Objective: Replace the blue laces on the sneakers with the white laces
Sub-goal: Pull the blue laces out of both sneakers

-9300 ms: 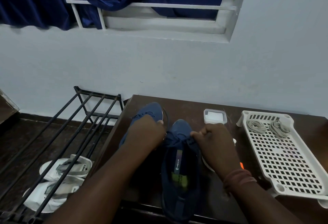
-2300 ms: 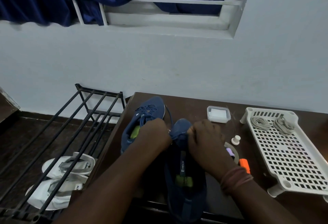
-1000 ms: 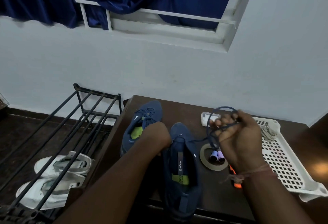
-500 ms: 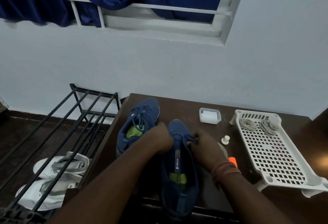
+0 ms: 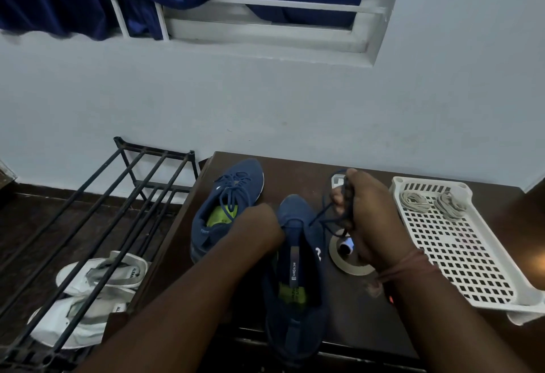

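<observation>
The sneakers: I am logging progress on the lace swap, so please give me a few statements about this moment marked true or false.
1. The right hand grips a bunch of blue lace pulled up from the near sneaker. True.
2. The far sneaker has no lace in it. False: its blue lace is threaded through it.
3. Two bundles of white laces lie in the white tray. True.
4. The white tray stands on the black rack. False: it stands on the brown table, to the right of the sneakers.
5. The left hand holds a white lace. False: it rests at the near sneaker; nothing white shows in it.
</observation>
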Demonstrator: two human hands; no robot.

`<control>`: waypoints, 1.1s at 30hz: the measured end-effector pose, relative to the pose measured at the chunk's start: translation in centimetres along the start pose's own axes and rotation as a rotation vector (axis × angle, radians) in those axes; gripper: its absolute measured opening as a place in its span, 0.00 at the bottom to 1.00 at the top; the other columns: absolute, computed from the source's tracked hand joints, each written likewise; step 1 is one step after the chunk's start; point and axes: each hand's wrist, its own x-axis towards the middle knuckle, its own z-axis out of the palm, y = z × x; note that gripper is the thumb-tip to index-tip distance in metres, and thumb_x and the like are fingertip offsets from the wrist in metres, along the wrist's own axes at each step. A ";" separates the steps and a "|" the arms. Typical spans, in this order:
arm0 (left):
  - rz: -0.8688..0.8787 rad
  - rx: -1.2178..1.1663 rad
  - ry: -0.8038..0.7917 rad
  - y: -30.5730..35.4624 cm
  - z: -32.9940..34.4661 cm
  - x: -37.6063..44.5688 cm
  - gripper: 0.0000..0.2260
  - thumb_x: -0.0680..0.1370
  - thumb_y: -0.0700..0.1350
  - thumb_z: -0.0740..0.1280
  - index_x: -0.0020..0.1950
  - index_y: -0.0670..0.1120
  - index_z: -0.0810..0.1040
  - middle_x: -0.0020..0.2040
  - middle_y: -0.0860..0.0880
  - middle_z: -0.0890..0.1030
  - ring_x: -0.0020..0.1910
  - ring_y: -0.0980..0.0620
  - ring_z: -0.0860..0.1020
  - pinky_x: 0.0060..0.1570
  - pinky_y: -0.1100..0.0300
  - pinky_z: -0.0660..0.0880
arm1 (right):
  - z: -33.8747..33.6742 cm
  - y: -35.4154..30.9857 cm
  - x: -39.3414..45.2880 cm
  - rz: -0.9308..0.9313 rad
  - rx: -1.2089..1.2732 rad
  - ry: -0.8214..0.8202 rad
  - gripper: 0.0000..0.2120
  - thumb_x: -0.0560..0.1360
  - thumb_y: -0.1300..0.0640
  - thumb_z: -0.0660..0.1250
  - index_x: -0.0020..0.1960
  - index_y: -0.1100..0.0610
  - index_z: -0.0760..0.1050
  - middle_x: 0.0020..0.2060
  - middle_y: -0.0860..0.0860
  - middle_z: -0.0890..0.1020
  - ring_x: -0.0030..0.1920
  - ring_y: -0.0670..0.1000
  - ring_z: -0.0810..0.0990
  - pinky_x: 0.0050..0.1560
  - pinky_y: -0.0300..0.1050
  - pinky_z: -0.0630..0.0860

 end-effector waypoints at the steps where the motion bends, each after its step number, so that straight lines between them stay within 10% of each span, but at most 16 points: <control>1: -0.005 -0.009 0.005 0.0 0.0 0.0 0.07 0.79 0.39 0.63 0.48 0.36 0.76 0.54 0.38 0.80 0.54 0.39 0.79 0.46 0.53 0.73 | -0.2 0.5 0.0 0.004 -0.048 -0.008 0.17 0.81 0.51 0.58 0.34 0.54 0.67 0.27 0.52 0.71 0.22 0.49 0.64 0.24 0.38 0.58; 8: -0.037 -0.034 -0.002 0.1 -0.1 0.1 0.12 0.78 0.40 0.64 0.35 0.43 0.66 0.51 0.38 0.81 0.52 0.40 0.80 0.42 0.55 0.71 | -1.6 6.5 1.0 -0.042 -1.085 -0.122 0.15 0.74 0.48 0.67 0.33 0.56 0.72 0.28 0.50 0.77 0.31 0.51 0.77 0.32 0.43 0.71; 12: -0.046 -0.035 -0.001 0.0 0.1 0.3 0.11 0.78 0.40 0.64 0.36 0.43 0.67 0.51 0.39 0.81 0.52 0.41 0.80 0.42 0.55 0.72 | -1.1 6.0 1.1 -0.065 -0.971 -0.128 0.14 0.74 0.55 0.65 0.32 0.59 0.71 0.26 0.51 0.75 0.28 0.51 0.74 0.33 0.45 0.70; 20: -0.035 -0.046 -0.012 -0.2 0.4 0.5 0.03 0.78 0.41 0.64 0.44 0.42 0.73 0.52 0.41 0.81 0.52 0.42 0.80 0.43 0.56 0.71 | -0.1 0.3 1.0 -0.018 0.065 0.045 0.14 0.78 0.56 0.58 0.36 0.58 0.72 0.30 0.57 0.75 0.24 0.52 0.66 0.25 0.40 0.61; 28: -0.054 -0.039 0.005 0.1 0.0 0.2 0.11 0.77 0.39 0.64 0.36 0.44 0.67 0.50 0.40 0.81 0.45 0.44 0.78 0.41 0.56 0.71 | -1.2 5.3 0.1 0.033 -0.980 -0.145 0.11 0.75 0.52 0.68 0.36 0.54 0.74 0.30 0.49 0.78 0.33 0.50 0.78 0.31 0.40 0.69; 33: -0.018 0.005 -0.001 0.2 -0.5 -0.3 0.08 0.80 0.39 0.62 0.42 0.39 0.74 0.54 0.40 0.80 0.54 0.42 0.80 0.47 0.53 0.74 | 0.1 4.3 0.2 -0.094 -0.576 -0.111 0.12 0.75 0.57 0.60 0.34 0.58 0.68 0.29 0.57 0.71 0.30 0.53 0.68 0.30 0.47 0.67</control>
